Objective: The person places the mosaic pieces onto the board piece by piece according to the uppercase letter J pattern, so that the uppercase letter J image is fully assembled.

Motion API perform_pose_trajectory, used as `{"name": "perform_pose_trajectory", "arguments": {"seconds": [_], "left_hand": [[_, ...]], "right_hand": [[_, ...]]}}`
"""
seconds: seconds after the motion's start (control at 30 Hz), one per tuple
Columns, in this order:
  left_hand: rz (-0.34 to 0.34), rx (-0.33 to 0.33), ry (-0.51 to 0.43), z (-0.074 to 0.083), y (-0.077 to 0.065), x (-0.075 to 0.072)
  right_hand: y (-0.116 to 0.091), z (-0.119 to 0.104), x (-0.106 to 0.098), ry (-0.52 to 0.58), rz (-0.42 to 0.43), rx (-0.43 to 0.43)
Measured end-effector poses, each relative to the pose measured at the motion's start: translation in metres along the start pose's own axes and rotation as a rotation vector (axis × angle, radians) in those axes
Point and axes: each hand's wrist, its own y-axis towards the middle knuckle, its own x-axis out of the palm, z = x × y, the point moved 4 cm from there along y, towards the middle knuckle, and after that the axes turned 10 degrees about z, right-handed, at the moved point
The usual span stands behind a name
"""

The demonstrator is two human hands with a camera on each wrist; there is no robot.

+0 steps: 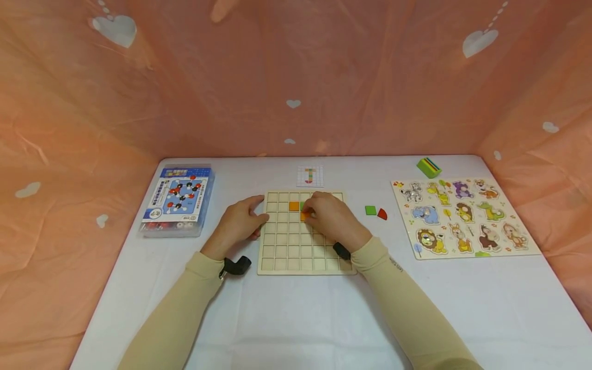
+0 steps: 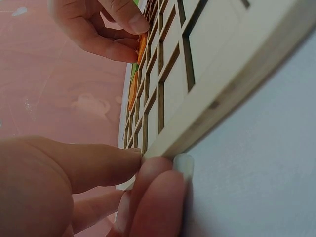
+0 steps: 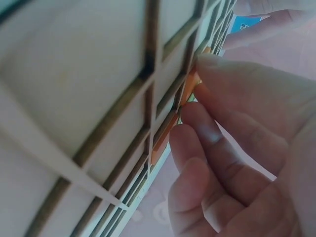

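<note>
A wooden grid board (image 1: 281, 252) lies flat on the table. My left hand (image 1: 239, 221) grips its left edge; in the left wrist view the thumb (image 2: 106, 165) rests on the rim and curled fingers meet its side. Over the upper middle cells, my right hand (image 1: 335, 216) pinches an orange square tile (image 1: 303, 217) between thumb and forefinger, low against the grid. Another orange tile (image 1: 294, 206) sits in a cell up and to the left. Beside that one a green tile (image 1: 302, 205) shows partly, the rest hidden by my right fingers.
Behind the board lies a pattern card (image 1: 310, 176). A green square (image 1: 370, 210) and a red quarter-circle piece (image 1: 382, 214) lie to the right. Farther right are an animal puzzle board (image 1: 467, 218) and a green striped block (image 1: 429, 167). A boxed molecule kit (image 1: 177, 200) stands left.
</note>
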Motion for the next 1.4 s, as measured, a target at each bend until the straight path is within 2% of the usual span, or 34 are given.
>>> {"name": "perform_pose_trajectory", "arguments": {"seconds": [0.43, 0.57, 0.73, 0.93, 1.1, 1.4], "left_hand": [[0.002, 0.008, 0.003, 0.001, 0.000, 0.001], [0.006, -0.001, 0.006, 0.000, 0.000, 0.000], [0.012, -0.002, 0.009, -0.002, 0.000, 0.000], [0.004, 0.014, 0.008, 0.000, 0.001, 0.000], [0.012, 0.032, 0.035, 0.000, 0.002, -0.001], [0.003, 0.023, 0.031, 0.000, 0.002, 0.001]], "right_hand": [[-0.001, -0.001, -0.001, -0.005, -0.006, -0.002], [-0.002, 0.000, -0.006, 0.014, 0.000, -0.008], [-0.009, 0.010, -0.020, 0.055, 0.015, 0.029], [-0.034, 0.036, -0.043, 0.044, 0.053, 0.085], [-0.061, 0.056, -0.055, 0.037, 0.038, 0.132], [-0.111, 0.081, -0.064, -0.014, 0.033, 0.205]]}}
